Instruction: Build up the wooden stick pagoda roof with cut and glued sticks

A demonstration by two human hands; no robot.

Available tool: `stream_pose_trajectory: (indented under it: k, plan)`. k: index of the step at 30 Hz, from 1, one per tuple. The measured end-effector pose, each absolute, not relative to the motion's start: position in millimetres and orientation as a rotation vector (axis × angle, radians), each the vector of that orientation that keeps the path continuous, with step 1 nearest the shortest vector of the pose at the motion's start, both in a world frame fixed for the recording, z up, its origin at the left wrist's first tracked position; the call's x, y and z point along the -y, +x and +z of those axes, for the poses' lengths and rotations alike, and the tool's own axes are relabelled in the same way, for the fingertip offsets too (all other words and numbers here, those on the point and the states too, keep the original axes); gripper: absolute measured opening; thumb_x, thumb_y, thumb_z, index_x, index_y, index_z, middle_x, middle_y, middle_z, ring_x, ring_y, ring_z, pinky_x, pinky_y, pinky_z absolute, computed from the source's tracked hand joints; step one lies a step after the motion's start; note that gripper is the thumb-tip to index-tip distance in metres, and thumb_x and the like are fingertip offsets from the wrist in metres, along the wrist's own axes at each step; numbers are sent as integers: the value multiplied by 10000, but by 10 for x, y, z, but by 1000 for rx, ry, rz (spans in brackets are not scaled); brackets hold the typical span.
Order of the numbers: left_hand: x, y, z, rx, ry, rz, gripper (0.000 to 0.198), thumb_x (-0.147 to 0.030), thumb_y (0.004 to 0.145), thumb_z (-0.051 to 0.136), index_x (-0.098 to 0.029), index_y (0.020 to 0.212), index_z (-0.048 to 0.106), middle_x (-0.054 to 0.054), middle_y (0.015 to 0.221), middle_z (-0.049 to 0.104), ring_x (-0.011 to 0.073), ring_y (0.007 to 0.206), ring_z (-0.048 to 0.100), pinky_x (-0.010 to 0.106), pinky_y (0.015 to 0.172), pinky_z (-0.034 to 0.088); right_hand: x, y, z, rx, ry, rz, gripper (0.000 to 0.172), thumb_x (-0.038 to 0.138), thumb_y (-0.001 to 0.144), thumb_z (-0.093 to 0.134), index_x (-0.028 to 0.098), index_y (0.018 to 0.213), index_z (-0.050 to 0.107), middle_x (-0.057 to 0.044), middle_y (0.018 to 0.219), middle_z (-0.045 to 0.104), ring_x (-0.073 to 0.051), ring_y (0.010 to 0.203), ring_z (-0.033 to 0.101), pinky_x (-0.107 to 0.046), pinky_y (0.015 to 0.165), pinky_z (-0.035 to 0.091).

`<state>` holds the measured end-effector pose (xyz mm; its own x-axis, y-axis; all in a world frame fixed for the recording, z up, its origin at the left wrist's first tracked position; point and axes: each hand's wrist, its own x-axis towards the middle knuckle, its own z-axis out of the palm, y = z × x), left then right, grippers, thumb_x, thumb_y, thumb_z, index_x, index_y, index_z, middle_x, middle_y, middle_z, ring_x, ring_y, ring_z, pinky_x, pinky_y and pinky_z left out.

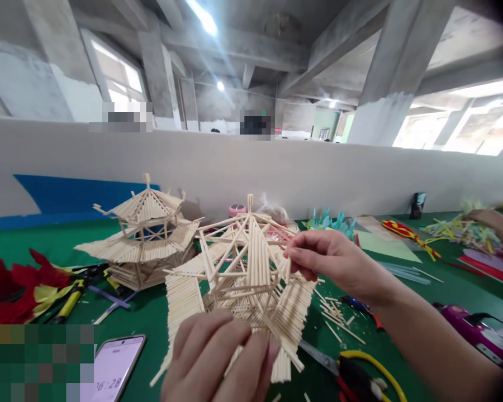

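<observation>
A pavilion model of thin wooden sticks (257, 257) stands in the middle, its upper roof partly covered and its frame showing. My right hand (324, 254) is at the right side of that roof, thumb and forefinger pinched on a short wooden stick (288, 269) that points down. Low in front of the model is my left hand (218, 357), with bent fingers overlapping the near part of the lower roof. What its fingertips hold, if anything, is hidden. Cut stick pieces (337, 318) lie scattered right of the model.
A second stick pavilion (148, 234) stands behind left. Scissors (322, 357) and yellow-handled pliers (360, 374) lie front right, a phone (115, 368) front left. Red paper flowers (20, 285) are at left. Another person's hand (488, 218) is at far right. A white partition (218, 167) runs behind.
</observation>
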<state>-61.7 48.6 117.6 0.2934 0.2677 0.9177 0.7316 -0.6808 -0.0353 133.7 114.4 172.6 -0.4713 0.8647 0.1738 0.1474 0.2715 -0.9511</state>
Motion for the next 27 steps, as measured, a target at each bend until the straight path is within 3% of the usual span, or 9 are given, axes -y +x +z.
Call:
stream_pose_trajectory:
  k: [6, 11, 19, 27]
  plan:
    - [-714, -520, 1306, 958, -2107, -1420, 70, -168, 679, 633, -150, 747, 634, 47, 727, 600, 193, 740, 511, 347, 665, 395, -1246, 1225, 1765, 2044, -978, 1070, 165, 209, 809, 484, 142, 669, 540, 29, 576, 482, -61, 503, 372, -205, 470, 304]
    - [-847, -445, 1272, 977, -2091, -1425, 75, -156, 672, 634, -161, 747, 636, 56, 750, 603, 219, 760, 506, 365, 662, 364, -1269, 1205, 1786, 2084, -981, 1062, 141, 200, 804, 465, 145, 691, 528, 22, 608, 483, -79, 542, 393, -224, 515, 331]
    - [-897, -423, 1069, 843, -1953, -1323, 159, -140, 750, 557, -172, 875, 650, 59, 793, 616, 227, 835, 503, 403, 750, 305, -1244, 1190, 1783, 2096, -1031, 1007, 120, 186, 783, 472, 157, 676, 518, 41, 588, 428, -79, 536, 356, -217, 503, 320]
    - [-879, -408, 1036, 784, -1927, -1271, 177, -112, 775, 504, -120, 870, 653, 70, 772, 635, 223, 824, 504, 405, 780, 294, -1225, 1157, 1700, 2033, -970, 932, 54, 171, 770, 494, 160, 732, 530, 28, 640, 461, -87, 590, 392, -217, 531, 337]
